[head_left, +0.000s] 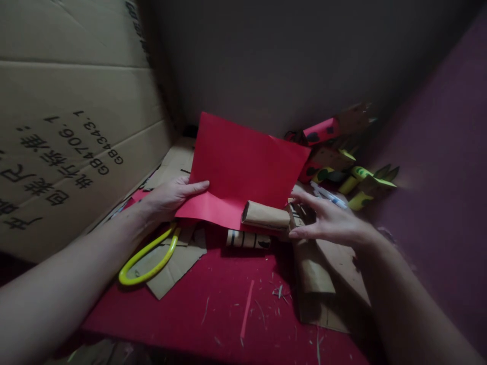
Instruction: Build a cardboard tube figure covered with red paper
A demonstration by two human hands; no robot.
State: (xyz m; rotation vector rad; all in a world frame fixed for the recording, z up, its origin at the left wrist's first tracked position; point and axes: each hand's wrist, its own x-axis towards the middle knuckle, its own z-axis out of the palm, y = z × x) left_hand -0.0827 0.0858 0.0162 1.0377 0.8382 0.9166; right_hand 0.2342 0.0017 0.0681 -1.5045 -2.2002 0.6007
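Left hand (171, 197) pinches the red sheet (247, 162) at its left edge, thumb on the near face. Sheet stands tilted over the middle of the worktop (213, 289), with a crease along its lower part. Right hand (331, 218) has thumb and fingers curved about the right end of a brown tube (266, 215), which sits in front of the sheet's lower right. Can't tell whether those fingers are closed on it.

Striped tube (236, 238) lies just below the brown one. Yellow loop handle (140, 280) is under the left wrist, over a cardboard scrap (163, 279). Second brown tube (314, 268) is below the right hand, on a cardboard sheet (319, 313). Narrow red strip (247, 309) plus thin shreds near the front. Back right: pink tube (321, 131) with dark spots, yellow tube (361, 173), white pens (329, 195). Large printed carton (76, 40) at left.
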